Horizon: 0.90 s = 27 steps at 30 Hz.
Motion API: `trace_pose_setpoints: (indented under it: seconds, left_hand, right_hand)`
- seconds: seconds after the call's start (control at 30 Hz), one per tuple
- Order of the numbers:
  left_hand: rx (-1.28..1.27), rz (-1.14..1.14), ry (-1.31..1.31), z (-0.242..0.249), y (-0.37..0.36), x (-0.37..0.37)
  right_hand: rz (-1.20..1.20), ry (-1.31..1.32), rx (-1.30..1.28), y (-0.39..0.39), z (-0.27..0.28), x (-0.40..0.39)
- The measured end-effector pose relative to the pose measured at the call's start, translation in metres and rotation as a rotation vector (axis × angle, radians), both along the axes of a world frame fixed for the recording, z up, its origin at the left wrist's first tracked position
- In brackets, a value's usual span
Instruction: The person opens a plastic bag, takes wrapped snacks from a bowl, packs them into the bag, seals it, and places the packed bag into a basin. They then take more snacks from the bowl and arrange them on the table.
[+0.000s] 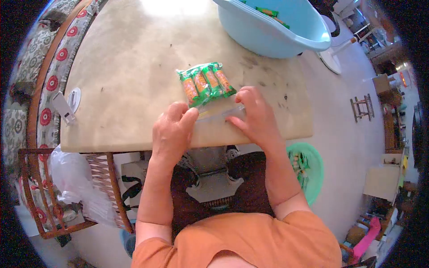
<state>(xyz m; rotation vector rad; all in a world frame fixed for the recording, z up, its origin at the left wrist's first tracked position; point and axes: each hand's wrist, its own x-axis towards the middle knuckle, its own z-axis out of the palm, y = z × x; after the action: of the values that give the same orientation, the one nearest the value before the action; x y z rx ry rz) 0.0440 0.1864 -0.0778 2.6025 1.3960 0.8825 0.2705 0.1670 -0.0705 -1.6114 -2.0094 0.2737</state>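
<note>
A clear plastic bag (206, 101) holds several small green and orange packets (210, 81), lying side by side on the table. Its loose transparent end points toward me. My left hand (173, 127) is closed, with thumb and forefinger pinching the left corner of that end. Beside the right corner is my right hand (255, 117), its forefinger bent and its thumb spread away, leaving a gap where the bag's edge reaches. Whether the right fingers touch the film is hard to make out.
A light blue basin (272, 33) with more green packets stands at the table's (129, 89) far right. A white stand-like object (67, 107) sits at the left edge. A green basin (313, 172) is on the floor at right; a wooden chair (114, 187) bearing a plastic bag is at left.
</note>
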Motion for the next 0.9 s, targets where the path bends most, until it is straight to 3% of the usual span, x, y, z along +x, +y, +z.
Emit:
trace_pose_setpoints:
  seconds: [0.17,0.27,0.53,0.67,0.77,0.9]
  left_hand:
    - [0.105,0.025,-0.039,-0.015,0.004,0.004]
    - [0.143,0.057,-0.090,-0.016,0.005,0.004]
    - [0.163,-0.022,-0.310,0.025,0.028,0.012]
    - [-0.041,-0.014,-0.311,0.050,0.049,0.006]
    - [-0.199,0.000,-0.393,0.082,0.057,0.005]
    - [-0.305,-0.031,-0.413,0.094,0.060,-0.004]
  right_hand:
    - [0.013,0.014,0.077,0.002,-0.006,-0.001]
    - [0.006,0.005,0.251,0.004,-0.008,-0.006]
    - [-0.030,0.087,0.402,0.024,-0.001,-0.005]
    - [-0.020,0.171,0.377,0.036,0.026,-0.008]
    - [0.039,0.044,0.443,0.045,0.057,-0.008]
    - [0.096,-0.064,0.340,0.045,0.083,-0.010]
